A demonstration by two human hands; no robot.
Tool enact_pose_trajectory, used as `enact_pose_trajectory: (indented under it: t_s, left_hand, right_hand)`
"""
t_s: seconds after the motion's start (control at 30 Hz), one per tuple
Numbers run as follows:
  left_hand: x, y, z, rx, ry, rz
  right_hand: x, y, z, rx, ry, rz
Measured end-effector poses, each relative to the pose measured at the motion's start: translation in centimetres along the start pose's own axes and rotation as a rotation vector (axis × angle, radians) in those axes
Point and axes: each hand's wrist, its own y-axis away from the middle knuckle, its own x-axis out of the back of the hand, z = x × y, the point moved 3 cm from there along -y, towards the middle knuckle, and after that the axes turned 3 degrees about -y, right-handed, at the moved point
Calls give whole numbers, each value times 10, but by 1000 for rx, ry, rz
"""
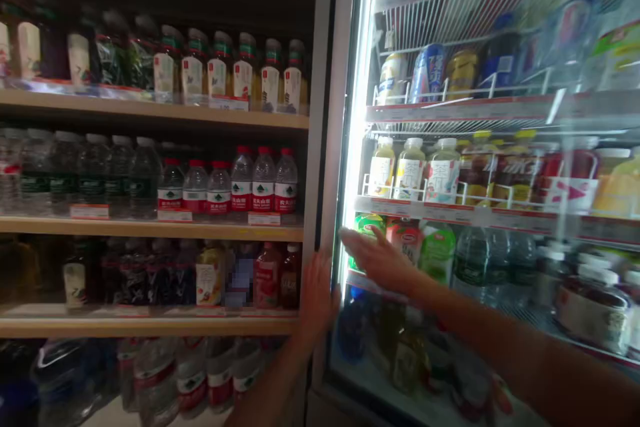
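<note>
My left hand [317, 290] is raised against the grey frame [327, 113] between the wooden shelving and the lit drinks fridge. Its fingers point up, stretched out, and nothing shows in them. My right hand [373, 255] reaches leftward across the front of the fridge [415, 205], near its bright left edge. Those fingers are extended and hold nothing visible, though both hands are blurred. Behind the right hand stand a green bottle [370, 221], a red-labelled bottle [404, 240] and another green-labelled bottle [437, 250]. Whether either hand touches the frame or the glass, I cannot tell.
Wooden shelves [150, 228] on the left carry rows of water bottles [263, 180] and tea bottles [217, 70]. Inside the fridge, wire-fronted shelves hold white-capped bottles [410, 170] and cans [427, 73]. Large water bottles [155, 373] stand at the lower left.
</note>
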Motion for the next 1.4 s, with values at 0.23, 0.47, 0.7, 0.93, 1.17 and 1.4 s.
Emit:
enact_pose_trajectory:
  t_s: [0.23, 0.47, 0.7, 0.93, 1.17, 1.4]
  left_hand:
    - [3, -32, 23, -1, 87, 3]
    - [3, -68, 78, -116, 175, 20]
    - [-6, -101, 134, -241, 199, 1]
    - [-16, -104, 167, -309, 167, 16]
    - [-26, -90, 178, -365, 163, 106]
    - [-37, -58, 213, -496, 173, 86]
  right_hand:
    - [37, 29, 43, 98, 87, -53]
    - [99, 87, 115, -469, 153, 66]
    - [138, 152, 151, -535, 85, 100]
    - [144, 197, 127, -285, 77, -163]
    - [162, 279, 101, -825, 433, 84]
    - [167, 302, 107, -891, 488, 101]
